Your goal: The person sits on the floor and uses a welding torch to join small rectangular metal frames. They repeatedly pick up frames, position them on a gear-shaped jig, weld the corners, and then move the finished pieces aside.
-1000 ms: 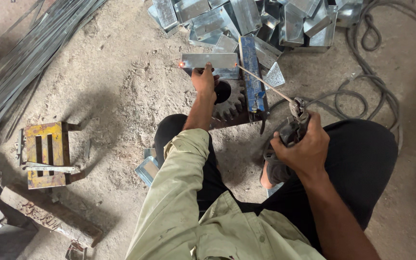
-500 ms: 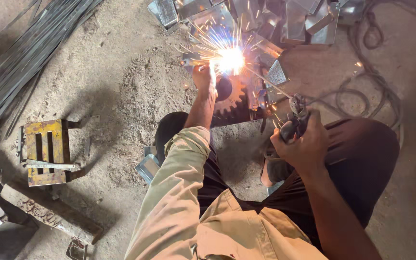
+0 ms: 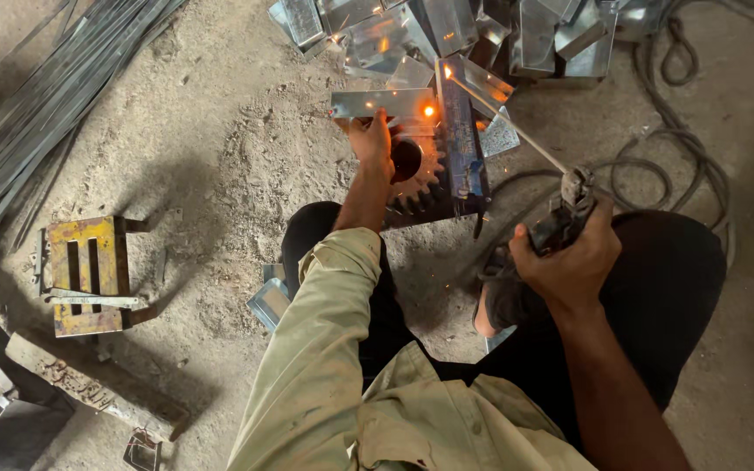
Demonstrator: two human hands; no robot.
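Observation:
My left hand point(image 3: 371, 141) grips the lower edge of a flat steel plate point(image 3: 381, 103), held level over a dark toothed gear point(image 3: 418, 179). A glowing orange spot sits at the plate's right end, where it meets an upright steel strip point(image 3: 460, 139). My right hand point(image 3: 569, 253) is closed around a welding electrode holder point(image 3: 569, 205). Its thin rod point(image 3: 503, 122) slants up-left, with the tip glowing close to the strip's top. A few sparks lie around the joint.
A heap of cut steel pieces point(image 3: 482, 35) lies beyond the gear. Long steel rods point(image 3: 37, 113) run along the upper left. A yellow slotted metal block point(image 3: 87, 275) sits at left. Welding cables point(image 3: 674, 157) coil at right. The floor is dusty concrete.
One second ago there was no arc. Half a second ago a bright arc with flying sparks flared at the plate's right end. Now the arc is out, leaving a glowing spot.

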